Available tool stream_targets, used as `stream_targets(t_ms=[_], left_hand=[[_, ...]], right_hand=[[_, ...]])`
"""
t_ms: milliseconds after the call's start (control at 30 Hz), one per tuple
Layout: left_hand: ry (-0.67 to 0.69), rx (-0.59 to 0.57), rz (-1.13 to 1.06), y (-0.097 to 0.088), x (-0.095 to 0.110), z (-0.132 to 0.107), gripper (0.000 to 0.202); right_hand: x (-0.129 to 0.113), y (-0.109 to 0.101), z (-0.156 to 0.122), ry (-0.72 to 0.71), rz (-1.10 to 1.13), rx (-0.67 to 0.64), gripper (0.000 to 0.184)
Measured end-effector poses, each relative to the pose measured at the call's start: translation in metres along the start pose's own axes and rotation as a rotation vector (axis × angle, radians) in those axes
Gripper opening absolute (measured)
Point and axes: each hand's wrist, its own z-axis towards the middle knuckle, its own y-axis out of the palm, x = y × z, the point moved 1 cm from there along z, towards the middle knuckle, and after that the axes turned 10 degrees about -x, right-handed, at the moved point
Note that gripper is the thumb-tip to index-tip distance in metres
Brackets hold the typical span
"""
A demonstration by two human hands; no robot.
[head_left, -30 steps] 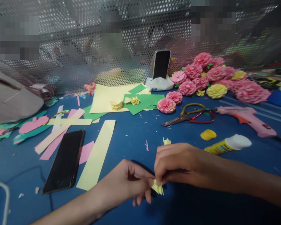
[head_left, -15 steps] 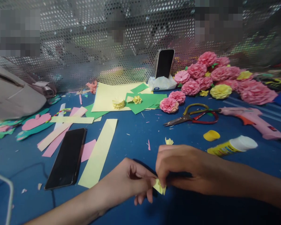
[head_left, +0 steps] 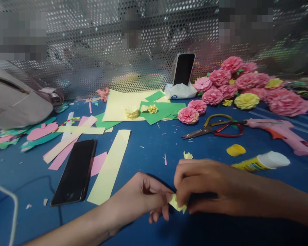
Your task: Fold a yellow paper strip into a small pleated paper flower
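Between my two hands is a small folded piece of yellow paper [head_left: 178, 204], low in the middle of the head view. My left hand [head_left: 146, 198] pinches its left end between thumb and forefinger. The fingers of my right hand [head_left: 202, 184] are bent over its ruffled right end and close on it, hiding part of it. Just beyond my right hand lies a yellow paper scrap [head_left: 188, 155]. A long pale yellow paper strip [head_left: 111, 164] is on the table, left of my hands.
A black phone [head_left: 74, 172] lies left. Scissors [head_left: 207, 130], a glue stick [head_left: 263, 161] and a pink glue gun [head_left: 284, 133] are on the right. Behind them are pink paper flowers [head_left: 220, 78]. Another phone [head_left: 184, 69] stands against the perforated metal screen [head_left: 92, 58].
The whole view has shifted slightly, so things appear a little farther right. My right fingers have moved slightly at the paper's ruffled end. My left hand keeps its pinch.
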Motion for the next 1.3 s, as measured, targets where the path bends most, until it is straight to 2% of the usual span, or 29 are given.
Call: stream_targets(t_ms=[100,267,533,667,833,967,1300], left_hand=[[0.013,-0.002,-0.002,-0.001,-0.001,0.000,0.025],[-0.008,0.007,-0.009,-0.001,0.002,0.000,0.024],[-0.014,0.018,-0.005,0.000,0.001,0.000,0.026],[-0.005,0.022,-0.008,-0.001,0.001,0.000,0.025],[-0.007,0.021,-0.008,-0.001,0.000,0.000,0.023],[0.012,0.036,-0.008,0.001,-0.002,-0.001,0.024],[0.035,0.054,-0.016,0.003,-0.002,-0.001,0.026]], right_hand=[[-0.001,-0.001,-0.001,-0.005,0.020,0.024,0.019],[0.005,0.005,-0.001,-0.030,0.061,0.061,0.005],[0.014,0.014,0.002,-0.118,0.028,0.145,0.007],[0.013,0.015,0.003,-0.141,-0.041,0.147,0.008],[0.011,0.016,0.003,-0.125,-0.093,0.136,0.009],[0.010,0.018,0.003,-0.091,-0.122,0.176,0.009],[0.015,0.022,0.004,-0.124,-0.128,0.225,0.007]])
